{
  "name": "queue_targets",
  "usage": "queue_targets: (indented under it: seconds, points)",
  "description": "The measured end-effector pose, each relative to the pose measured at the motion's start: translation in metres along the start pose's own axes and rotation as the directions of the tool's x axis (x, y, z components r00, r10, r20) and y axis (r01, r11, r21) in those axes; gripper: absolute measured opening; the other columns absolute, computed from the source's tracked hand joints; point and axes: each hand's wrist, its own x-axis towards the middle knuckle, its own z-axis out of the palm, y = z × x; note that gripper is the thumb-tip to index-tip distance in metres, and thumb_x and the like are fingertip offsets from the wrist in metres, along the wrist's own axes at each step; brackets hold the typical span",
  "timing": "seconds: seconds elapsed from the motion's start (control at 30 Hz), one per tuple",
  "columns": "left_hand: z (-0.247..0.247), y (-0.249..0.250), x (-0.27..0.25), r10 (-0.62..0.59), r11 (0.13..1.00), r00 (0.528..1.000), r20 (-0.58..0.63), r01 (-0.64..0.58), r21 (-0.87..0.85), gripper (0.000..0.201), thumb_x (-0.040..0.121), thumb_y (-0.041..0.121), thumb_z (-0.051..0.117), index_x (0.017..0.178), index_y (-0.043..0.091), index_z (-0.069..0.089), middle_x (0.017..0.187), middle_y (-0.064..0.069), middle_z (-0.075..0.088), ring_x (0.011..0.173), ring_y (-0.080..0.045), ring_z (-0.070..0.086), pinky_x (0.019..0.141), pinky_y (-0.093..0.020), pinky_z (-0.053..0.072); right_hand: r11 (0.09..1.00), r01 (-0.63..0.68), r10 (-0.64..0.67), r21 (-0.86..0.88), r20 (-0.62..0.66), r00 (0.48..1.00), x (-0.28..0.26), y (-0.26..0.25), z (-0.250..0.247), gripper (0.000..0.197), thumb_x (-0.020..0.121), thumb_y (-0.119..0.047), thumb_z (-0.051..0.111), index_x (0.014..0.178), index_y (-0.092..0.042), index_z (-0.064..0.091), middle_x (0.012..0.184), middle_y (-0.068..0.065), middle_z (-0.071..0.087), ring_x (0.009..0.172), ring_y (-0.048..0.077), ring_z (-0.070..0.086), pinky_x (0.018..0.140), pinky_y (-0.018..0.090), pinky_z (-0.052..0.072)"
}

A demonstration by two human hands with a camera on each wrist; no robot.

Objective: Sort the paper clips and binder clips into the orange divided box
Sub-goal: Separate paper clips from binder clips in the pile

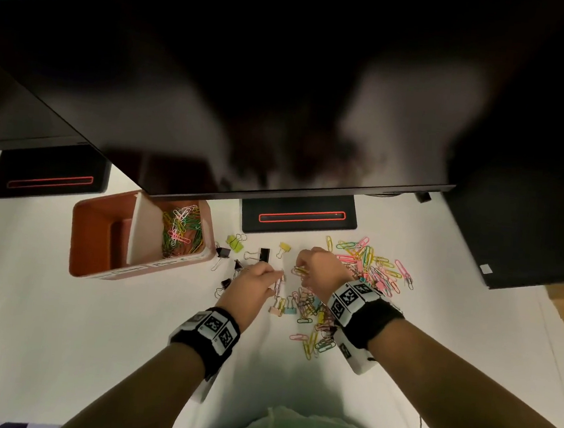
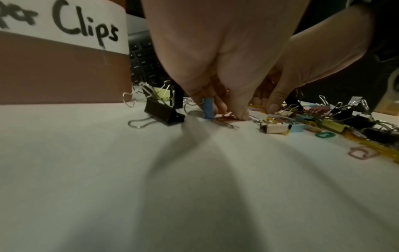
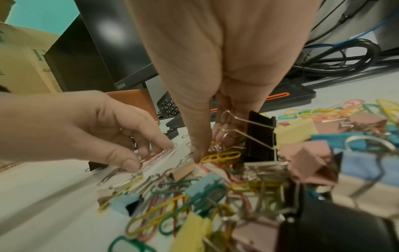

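Left hand [image 1: 254, 285] pinches a pink wire paper clip [image 1: 278, 284]; right hand [image 1: 321, 266] pinches a yellow looped paper clip [image 3: 220, 156].

The orange box [image 1: 142, 235] sits upright on the white desk, split by a white divider [image 1: 144, 232]. Its right compartment holds coloured paper clips [image 1: 182, 230]; the left looks empty. More paper clips [image 1: 368, 265] and binder clips [image 1: 237, 244], black, yellow, pink and blue, lie scattered to its right.
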Motion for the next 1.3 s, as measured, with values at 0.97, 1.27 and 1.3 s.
queue_targets:
  seconds: [0.97,1.27,1.3]
  points:
    - [0.002,-0.001,0.008,-0.067,0.996,0.998,0.02,0.068,-0.059,0.013,0.087,0.008,0.056,0.099,0.011,0.056,0.091,-0.003,0.058,0.085,-0.017,0.052,0.076,-0.025,0.042,0.989,0.147,-0.143,0.03,-0.095,0.985,-0.008,0.009,-0.012,0.024,0.094,-0.022,0.05,0.112,-0.012,0.061,0.109,0.007,0.066,0.097,0.022,0.06,0.076,0.024,0.04]
    - [0.007,-0.001,0.015,-0.057,0.992,0.993,0.101,0.045,0.115,0.016,0.083,0.001,0.058,0.096,0.011,0.06,0.102,-0.006,0.05,0.094,-0.022,0.05,0.082,-0.028,0.044,0.979,0.161,-0.126,0.123,-0.248,0.961,-0.021,0.01,-0.023,0.024,0.092,-0.024,0.055,0.112,-0.012,0.062,0.108,0.008,0.066,0.097,0.022,0.061,0.078,0.025,0.043]
    - [0.008,-0.002,0.014,-0.043,0.989,0.993,0.112,0.027,0.143,0.017,0.083,0.0,0.057,0.095,0.011,0.059,0.101,-0.005,0.051,0.095,-0.022,0.049,0.081,-0.027,0.042,0.977,0.17,-0.131,0.132,-0.264,0.956,-0.023,0.009,-0.024,0.024,0.092,-0.024,0.055,0.111,-0.012,0.062,0.107,0.008,0.067,0.095,0.021,0.061,0.078,0.025,0.044]
